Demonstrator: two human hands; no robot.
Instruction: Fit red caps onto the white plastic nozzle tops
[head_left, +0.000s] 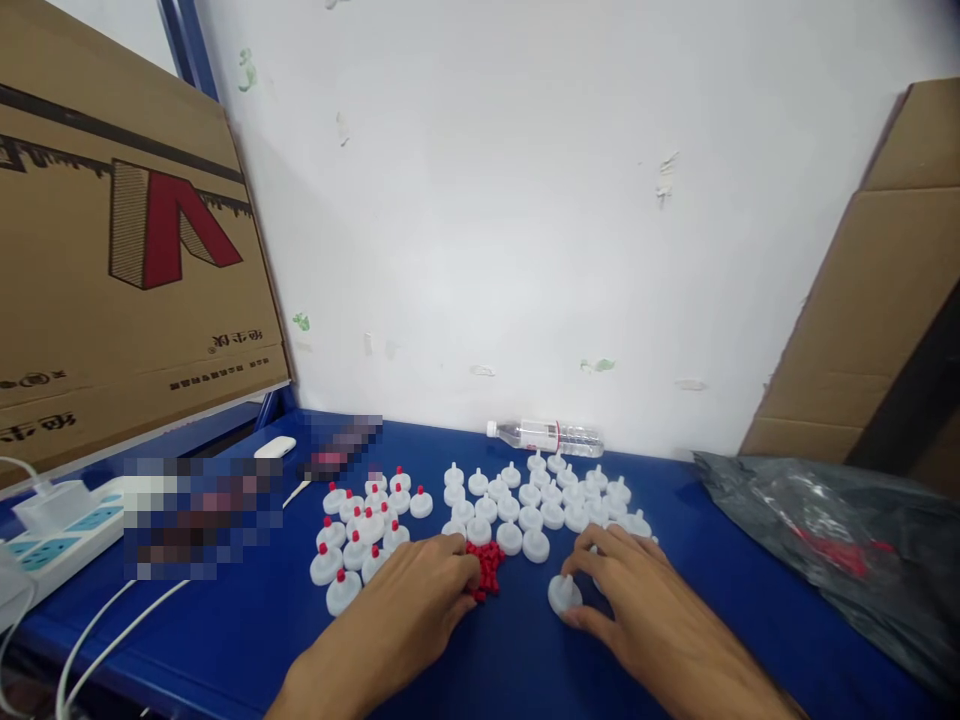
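Right, far left: cardboard box (127, 230) leaning against the wall, white power strip (64, 535) with cables below it on the blue table (247, 620). Next, a cluster of white caps with red plugs (364, 530) already fitted, nozzles pointing up. Left hand (416, 605) lies palm down, fingers loosely curled, fingertips touching the small pile of red plugs (485, 568); can't tell if a plug is actually pinched between them. Pile sits between the two hands, just in front of the plain caps. Behind it, a spread of white caps without plugs (544, 495), all flat side down, spouts vertical. Clear water bottle (546, 436) lies on its side along the wall, long axis left-right, cap end to the left. Right hand (637, 600) grips a single white cap (564, 594) at thumb and fingertips; the cap rests on the table in front of the plain group, disc down, spout pointing up, slightly tilted toward the camera. Far right: dark plastic bag (832, 545) with something red inside, and more cardboard (870, 290) standing against the wall.
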